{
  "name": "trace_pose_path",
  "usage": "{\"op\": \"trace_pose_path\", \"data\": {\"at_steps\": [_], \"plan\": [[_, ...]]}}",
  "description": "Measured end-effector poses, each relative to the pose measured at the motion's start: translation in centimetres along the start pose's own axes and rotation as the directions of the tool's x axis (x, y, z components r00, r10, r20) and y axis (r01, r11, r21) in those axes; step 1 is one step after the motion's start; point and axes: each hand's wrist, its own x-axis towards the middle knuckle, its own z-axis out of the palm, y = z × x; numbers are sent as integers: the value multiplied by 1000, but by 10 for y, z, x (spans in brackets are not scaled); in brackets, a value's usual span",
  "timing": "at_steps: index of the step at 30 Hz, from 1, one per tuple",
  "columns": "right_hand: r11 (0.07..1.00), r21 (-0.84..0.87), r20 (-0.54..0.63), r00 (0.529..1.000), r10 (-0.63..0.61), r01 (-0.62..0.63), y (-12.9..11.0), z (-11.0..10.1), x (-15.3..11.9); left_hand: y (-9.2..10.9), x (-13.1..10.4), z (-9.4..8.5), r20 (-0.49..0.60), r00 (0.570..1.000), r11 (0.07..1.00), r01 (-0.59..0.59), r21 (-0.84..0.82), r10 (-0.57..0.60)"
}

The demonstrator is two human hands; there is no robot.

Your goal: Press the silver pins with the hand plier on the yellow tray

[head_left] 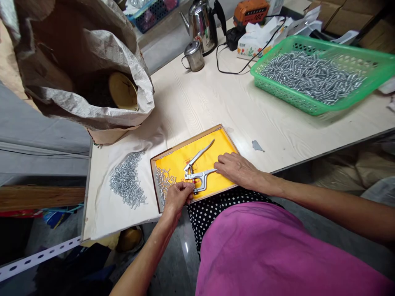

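Note:
Snap-fastener pliers [202,179] with silver handles and a spring lie in a shallow wooden tray [173,151] lined in yellow. Their handles are spread apart, the upper one standing free. My right hand [233,167] is closed at the end of the lower handle, over the tray's right side. At the jaws, my left hand [179,195] pinches with thumb and fingers; whatever is between them is too small to make out. Small metal pins [164,181] lie loose in the tray's left end, just beyond my left hand.
A heap of similar metal pieces [128,181] sits on white cloth left of the tray. Behind it stands a large open sack [123,119] with a yellow bowl [122,91] inside. A green basket [324,109] of metal parts, a kettle [202,24] and a metal cup [195,57] stand farther back.

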Motion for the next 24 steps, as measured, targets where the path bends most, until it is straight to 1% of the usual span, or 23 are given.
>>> {"op": "trace_pose_path", "data": {"at_steps": [5,8,11,17,21,24], "plan": [[1000,10,14,1000,-8,7,1,2,-1,1,-2,4,-9,999,999,30,-46,-31],[1000,10,16,1000,-13,13,2,2,-2,-3,-6,7,-72,997,998,-26,-61,22],[1000,-3,19,1000,-20,20,1,0,-2,-7,-7,8,-106,992,998,-63,-11,61],[999,-13,27,999,-36,37,0,-3,-2,-6,1,2,-16,1000,997,-8,74,9],[999,-11,38,998,-41,42,0,-3,-1,-5,3,0,40,999,987,-34,156,28],[999,-13,60,997,-48,49,0,-1,1,-5,2,1,52,997,978,-57,202,48]]}}
